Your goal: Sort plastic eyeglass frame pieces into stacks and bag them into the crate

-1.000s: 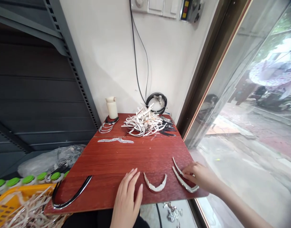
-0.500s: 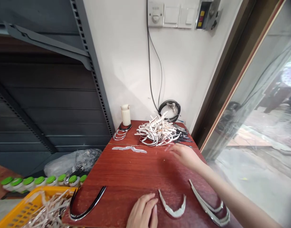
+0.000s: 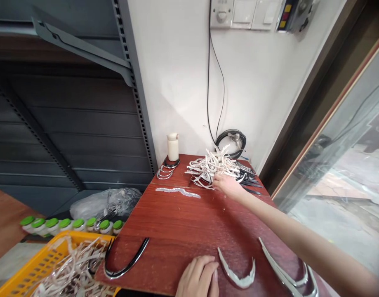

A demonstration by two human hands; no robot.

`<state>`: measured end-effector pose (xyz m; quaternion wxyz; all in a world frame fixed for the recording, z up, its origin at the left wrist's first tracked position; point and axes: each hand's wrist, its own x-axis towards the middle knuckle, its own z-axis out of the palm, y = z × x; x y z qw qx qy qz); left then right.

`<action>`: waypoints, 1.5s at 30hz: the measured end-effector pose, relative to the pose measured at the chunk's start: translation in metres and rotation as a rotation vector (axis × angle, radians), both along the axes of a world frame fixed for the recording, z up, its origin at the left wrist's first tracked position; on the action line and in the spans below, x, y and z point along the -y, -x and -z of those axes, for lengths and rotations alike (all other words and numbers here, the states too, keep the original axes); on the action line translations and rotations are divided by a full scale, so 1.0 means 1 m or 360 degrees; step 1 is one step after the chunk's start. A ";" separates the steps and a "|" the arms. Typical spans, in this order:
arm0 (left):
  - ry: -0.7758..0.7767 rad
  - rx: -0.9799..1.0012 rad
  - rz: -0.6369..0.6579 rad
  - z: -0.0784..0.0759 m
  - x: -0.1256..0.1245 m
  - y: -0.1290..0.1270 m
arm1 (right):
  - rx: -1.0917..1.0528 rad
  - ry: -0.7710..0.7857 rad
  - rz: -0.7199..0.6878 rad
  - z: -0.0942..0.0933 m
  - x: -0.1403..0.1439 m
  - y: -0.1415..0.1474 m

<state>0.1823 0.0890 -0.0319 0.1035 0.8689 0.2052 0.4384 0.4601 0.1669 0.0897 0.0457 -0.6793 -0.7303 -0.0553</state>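
Observation:
My right hand (image 3: 227, 184) reaches across the red-brown table to the near edge of a pile of curved white strips (image 3: 204, 167). Its fingers are bent together against the strips; what sits between them, if anything, is hidden. My left hand (image 3: 199, 275) rests on the table's near edge, fingers stretched out and slightly bent, holding nothing. Just right of it lies a U-shaped white strip (image 3: 238, 280). Farther right are more long curved strips (image 3: 280, 272), partly below my right forearm. A wavy clear-whitish strip (image 3: 178, 191) lies flat at mid-table.
A black curved strip (image 3: 127, 266) lies at the table's left front. A yellow basket (image 3: 25, 275) of strips stands below left, beside green-lidded jars (image 3: 65, 224). At the back are a cream flask (image 3: 173, 147), black strips (image 3: 249, 179) and a coiled black cable (image 3: 243, 144).
My right hand has moved forward and left, from the table beside the pile onto its near edge. My left hand stays on the table. The view has shifted slightly.

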 end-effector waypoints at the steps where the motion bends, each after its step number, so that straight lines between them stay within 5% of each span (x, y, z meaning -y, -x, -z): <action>1: -0.0002 -0.0014 0.0020 -0.001 0.000 0.001 | -0.0072 0.0027 -0.0005 -0.005 0.002 -0.001; 6: 0.0039 -0.0072 0.0028 -0.004 0.001 0.003 | -0.0520 0.0216 -0.0095 -0.038 0.030 -0.008; 11: 0.0025 -0.0185 0.0099 -0.010 0.000 0.008 | -0.1209 0.0414 -0.0001 -0.065 0.105 -0.030; 16: -0.0041 -0.0229 0.0074 -0.015 -0.002 0.008 | -0.0562 0.0719 0.0561 -0.044 0.181 -0.050; 20: -0.0126 -0.0202 0.0043 -0.021 -0.002 0.006 | -0.0571 0.0974 0.0627 -0.010 0.212 -0.048; 39: -0.0179 -0.0291 0.0006 -0.021 -0.002 0.005 | -0.0102 0.0901 0.0682 -0.011 0.235 0.018; 45: -0.0133 -0.0263 0.0032 -0.020 0.004 0.006 | -0.0346 0.0643 0.0687 -0.029 0.201 0.001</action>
